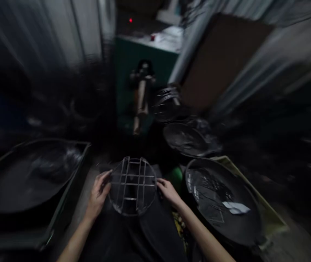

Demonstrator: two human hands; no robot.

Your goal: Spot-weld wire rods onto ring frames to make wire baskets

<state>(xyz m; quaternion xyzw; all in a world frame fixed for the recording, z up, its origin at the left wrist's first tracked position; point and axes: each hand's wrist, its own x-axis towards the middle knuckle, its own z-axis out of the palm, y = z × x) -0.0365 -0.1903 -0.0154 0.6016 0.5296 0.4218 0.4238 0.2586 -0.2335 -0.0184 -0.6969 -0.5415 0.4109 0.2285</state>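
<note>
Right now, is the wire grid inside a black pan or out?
Out. The wire grid is held between the left hand and right hand at its rim, apart from the left pan and the right pan.

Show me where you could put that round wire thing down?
A bare grey strip of floor lies between the left crate and the left hand. More bare floor shows bottom right, past the yellowish crate. Right of the wire grid, held in both hands, it is crowded: the right hand, then wrapped pans close together.
</note>
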